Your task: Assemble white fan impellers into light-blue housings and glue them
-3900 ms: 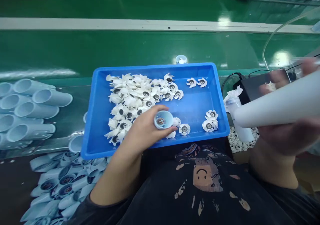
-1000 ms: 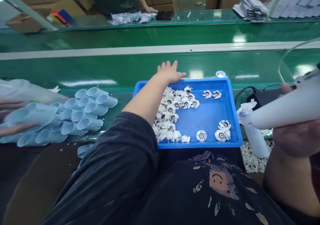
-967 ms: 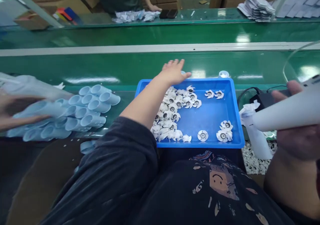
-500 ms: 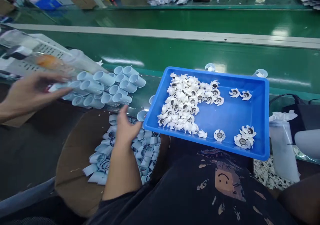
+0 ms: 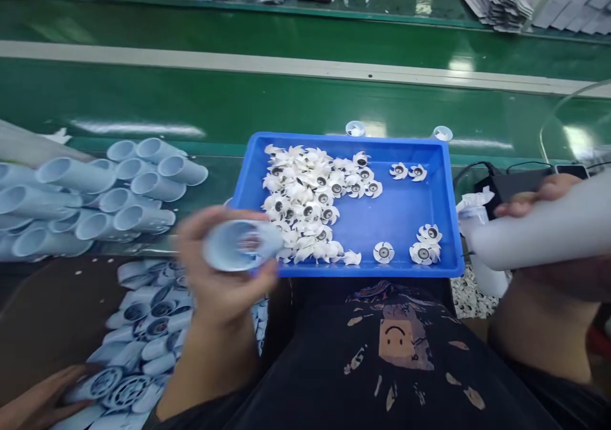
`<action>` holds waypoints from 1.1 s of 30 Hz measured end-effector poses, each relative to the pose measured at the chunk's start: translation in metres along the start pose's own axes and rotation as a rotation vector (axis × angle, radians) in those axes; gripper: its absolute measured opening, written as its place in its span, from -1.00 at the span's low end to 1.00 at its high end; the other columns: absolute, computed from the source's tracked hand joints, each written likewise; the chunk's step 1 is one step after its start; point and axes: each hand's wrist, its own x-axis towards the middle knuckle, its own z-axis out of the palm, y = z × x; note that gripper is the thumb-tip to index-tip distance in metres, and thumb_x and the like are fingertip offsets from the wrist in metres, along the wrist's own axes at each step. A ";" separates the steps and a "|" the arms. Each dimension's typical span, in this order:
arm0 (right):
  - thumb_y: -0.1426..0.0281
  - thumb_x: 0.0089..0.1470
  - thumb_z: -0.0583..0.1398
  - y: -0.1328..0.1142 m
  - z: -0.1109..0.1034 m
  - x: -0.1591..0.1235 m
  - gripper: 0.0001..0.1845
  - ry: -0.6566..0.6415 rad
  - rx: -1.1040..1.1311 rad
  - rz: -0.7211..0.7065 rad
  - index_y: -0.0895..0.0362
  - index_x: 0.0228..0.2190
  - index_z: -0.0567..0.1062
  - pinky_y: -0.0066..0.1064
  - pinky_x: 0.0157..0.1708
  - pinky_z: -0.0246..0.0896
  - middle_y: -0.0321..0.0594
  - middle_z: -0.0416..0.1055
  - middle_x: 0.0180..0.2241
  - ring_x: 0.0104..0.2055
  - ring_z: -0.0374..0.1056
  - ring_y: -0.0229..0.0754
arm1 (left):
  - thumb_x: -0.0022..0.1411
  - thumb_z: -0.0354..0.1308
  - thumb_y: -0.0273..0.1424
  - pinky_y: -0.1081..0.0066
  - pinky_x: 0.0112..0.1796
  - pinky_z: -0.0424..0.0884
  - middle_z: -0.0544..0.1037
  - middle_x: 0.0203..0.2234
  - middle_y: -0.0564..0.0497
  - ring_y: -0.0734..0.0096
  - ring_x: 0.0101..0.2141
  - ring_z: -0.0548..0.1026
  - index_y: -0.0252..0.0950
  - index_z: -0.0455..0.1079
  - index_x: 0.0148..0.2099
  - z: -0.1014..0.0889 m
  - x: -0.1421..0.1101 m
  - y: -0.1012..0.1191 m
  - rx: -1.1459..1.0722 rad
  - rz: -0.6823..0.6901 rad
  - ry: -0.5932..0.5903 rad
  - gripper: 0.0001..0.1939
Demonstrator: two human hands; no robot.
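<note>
The left hand (image 5: 214, 277) has its fingers curled closed around a pale blue plastic cup (image 5: 241, 245), held over the corner of a blue plastic tray (image 5: 453, 226); the right hand (image 5: 534, 194) has its fingers wrapped around a white plastic tube (image 5: 539, 233), beside the tray.

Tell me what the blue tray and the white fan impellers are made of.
The blue tray looks like moulded plastic: glossy, with rounded corners. The white fan impellers look like thin matte plastic, with curved blades; their dark centres may be metal, but too small to tell.

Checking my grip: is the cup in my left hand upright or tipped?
Tipped: the left hand holds the blue cup, its mouth facing the camera.
</note>
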 end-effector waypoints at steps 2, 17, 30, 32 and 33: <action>0.05 -0.43 0.43 -0.006 0.022 0.003 -0.34 -0.156 0.130 0.030 -0.12 -0.18 0.49 -0.21 -0.56 0.39 -0.32 0.45 -0.47 -0.55 0.38 -0.12 | 0.04 0.32 -0.21 0.11 -0.21 0.50 0.56 -0.25 -0.01 0.17 -0.26 0.57 -0.12 0.18 0.13 0.037 0.008 0.029 -0.093 0.108 -0.365 -0.36; 0.06 -0.25 0.41 -0.029 0.060 -0.004 -0.69 -0.309 0.184 0.202 -0.05 -0.54 0.50 -0.23 -0.48 0.40 -0.39 0.40 -0.47 -0.48 0.42 -0.14 | 0.14 0.18 -0.22 0.36 -0.46 0.32 0.49 -0.50 0.06 0.35 -0.44 0.48 -0.24 0.29 -0.31 0.117 0.016 0.089 -0.414 0.360 -0.505 -0.79; -0.24 -0.36 0.29 -0.037 0.059 0.001 -0.47 -0.295 0.190 0.308 -0.04 -0.63 0.46 -0.34 -0.58 0.38 -0.47 0.40 -0.56 -0.56 0.42 -0.24 | 0.09 0.18 -0.22 0.34 -0.44 0.31 0.51 -0.52 0.04 0.33 -0.45 0.48 -0.24 0.31 -0.34 0.121 0.015 0.089 -0.371 0.364 -0.537 -0.79; -0.23 -0.40 0.31 -0.037 0.057 0.003 -0.46 -0.296 0.186 0.338 -0.03 -0.65 0.45 -0.32 -0.57 0.41 -0.46 0.40 -0.56 -0.56 0.43 -0.22 | 0.08 0.17 -0.22 0.34 -0.44 0.32 0.51 -0.51 0.05 0.33 -0.45 0.48 -0.24 0.30 -0.35 0.122 0.015 0.089 -0.380 0.355 -0.547 -0.79; -0.21 -0.41 0.33 -0.035 0.055 0.002 -0.48 -0.317 0.192 0.313 -0.03 -0.65 0.44 -0.30 -0.56 0.42 -0.46 0.41 -0.54 -0.55 0.43 -0.21 | 0.07 0.17 -0.22 0.35 -0.44 0.32 0.51 -0.51 0.05 0.34 -0.45 0.48 -0.24 0.30 -0.35 0.122 0.015 0.090 -0.387 0.355 -0.548 -0.80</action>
